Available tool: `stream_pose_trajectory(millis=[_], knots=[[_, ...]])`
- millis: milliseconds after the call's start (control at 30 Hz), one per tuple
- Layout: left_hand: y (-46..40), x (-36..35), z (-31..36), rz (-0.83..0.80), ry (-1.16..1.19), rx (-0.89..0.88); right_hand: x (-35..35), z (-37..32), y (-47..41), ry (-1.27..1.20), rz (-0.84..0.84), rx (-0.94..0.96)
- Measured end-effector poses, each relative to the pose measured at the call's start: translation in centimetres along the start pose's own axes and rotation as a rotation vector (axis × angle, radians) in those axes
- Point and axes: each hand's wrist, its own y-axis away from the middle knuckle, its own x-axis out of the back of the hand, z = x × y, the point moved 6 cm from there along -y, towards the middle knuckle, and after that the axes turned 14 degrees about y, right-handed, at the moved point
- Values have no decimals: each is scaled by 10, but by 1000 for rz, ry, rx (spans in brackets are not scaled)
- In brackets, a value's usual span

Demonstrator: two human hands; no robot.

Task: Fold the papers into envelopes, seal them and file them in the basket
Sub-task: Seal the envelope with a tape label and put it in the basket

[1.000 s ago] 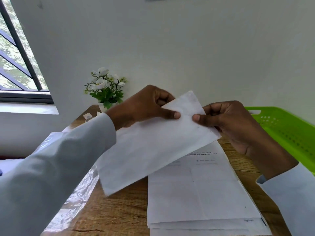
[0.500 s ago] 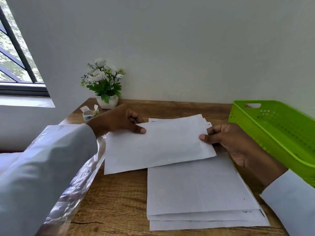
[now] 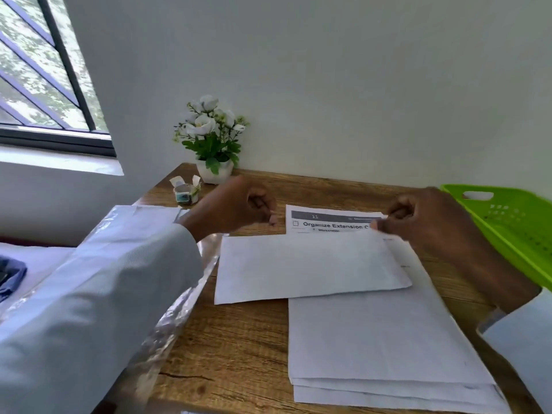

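Looking down from our head camera, we see a wooden desk against a pale wall, with our two hands working over white paper. A folded sheet lies flat in the middle of the desk, its right part resting across the top of a stack of papers; laying it flat likely gives us a firm surface for creasing. Our right hand pinches the folded sheet's upper right corner between thumb and fingers, probably to steady it or lift that edge for the next fold. Behind that corner a printed page shows a dark header and the words "Organize Extension". Our left hand hovers just above the desk, beyond the sheet's upper left corner, fingers curled; it seems to hold nothing, though motion blur leaves that uncertain. A green basket sits at the right edge, close to our right hand, handy for filing; we cannot see its contents. A small roll of tape stands at the back left, beside a pot of white flowers, within reach of the left hand for sealing. Clear plastic wrap drapes along the desk's left edge, beneath our left sleeve. We judge the folding unfinished.
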Motion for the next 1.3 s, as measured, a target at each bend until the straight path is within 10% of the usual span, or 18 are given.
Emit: stream_pose_trajectory(millis=[467,1300], knots=[[55,122,-90,607,201,218,-57,-198,-55,-238,-105,529],[43,113,-137,609,-169,134,-182,-277,-99,-345,22,738]])
